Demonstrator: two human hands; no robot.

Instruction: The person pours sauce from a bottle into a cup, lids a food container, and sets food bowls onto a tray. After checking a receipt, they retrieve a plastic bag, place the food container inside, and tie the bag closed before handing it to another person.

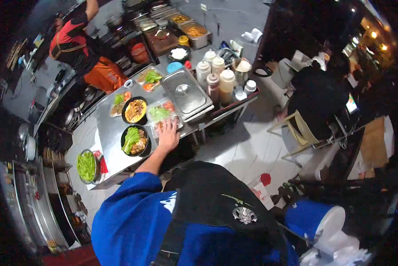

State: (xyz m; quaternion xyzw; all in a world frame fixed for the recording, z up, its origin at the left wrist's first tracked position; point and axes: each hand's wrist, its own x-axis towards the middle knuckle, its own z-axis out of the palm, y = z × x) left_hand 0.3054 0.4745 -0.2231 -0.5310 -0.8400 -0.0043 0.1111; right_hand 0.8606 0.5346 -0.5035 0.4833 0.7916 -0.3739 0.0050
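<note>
My left hand rests with its fingers stretched out over the near end of a clear plastic container. Lettuce and tomato show inside that container, while the part under my palm is hidden. Just left of it stand a black bowl with yellow and brown food and, closer to me, another black bowl holding lettuce and meat. A second clear container with greens and meat lies farther left, and another food container sits toward the back. My right hand does not show.
A lidded metal pan and squeeze bottles stand at the table's right. A bowl of lettuce is at its left end. Another person works at the back left. A chair and blue bin stand right.
</note>
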